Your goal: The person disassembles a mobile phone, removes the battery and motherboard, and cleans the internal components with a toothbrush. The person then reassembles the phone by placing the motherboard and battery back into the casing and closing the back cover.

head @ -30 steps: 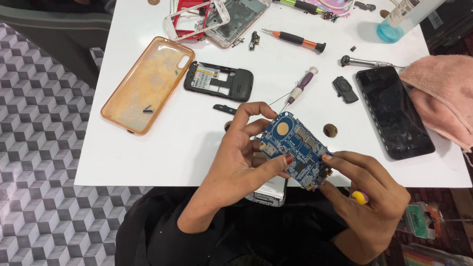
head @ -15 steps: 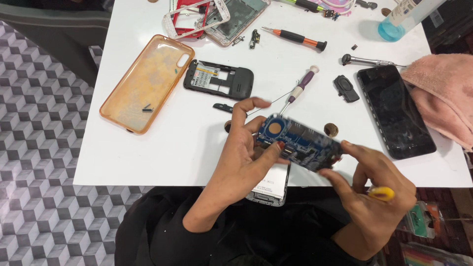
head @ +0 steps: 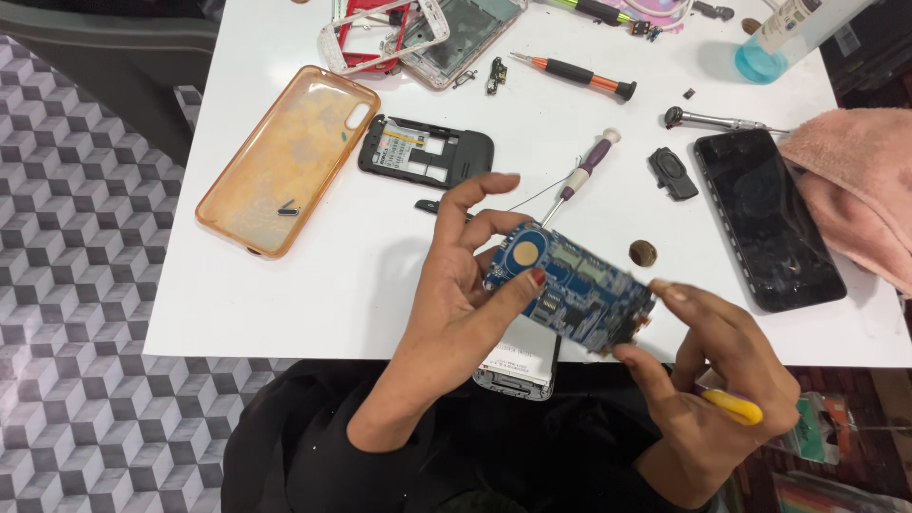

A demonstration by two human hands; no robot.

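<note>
Both hands on blue circuit board [head: 573, 290], held above front edge of white surface [head: 304, 285].

Our left hand [head: 465, 294]: grip part closed, thumb + fingertips pinching board's left end, other fingers splayed. Our right hand [head: 727, 380]: thumb + forefinger clamp board's right end, yellow-handled tool [head: 731, 407] tucked in palm. Board tilted, spans btw both grips. White phone body [head: 518, 366] sits just under it. Purple-handled screwdriver [head: 584, 173] near, beyond left fingers; orange phone case [head: 285, 157] well apart.
</note>
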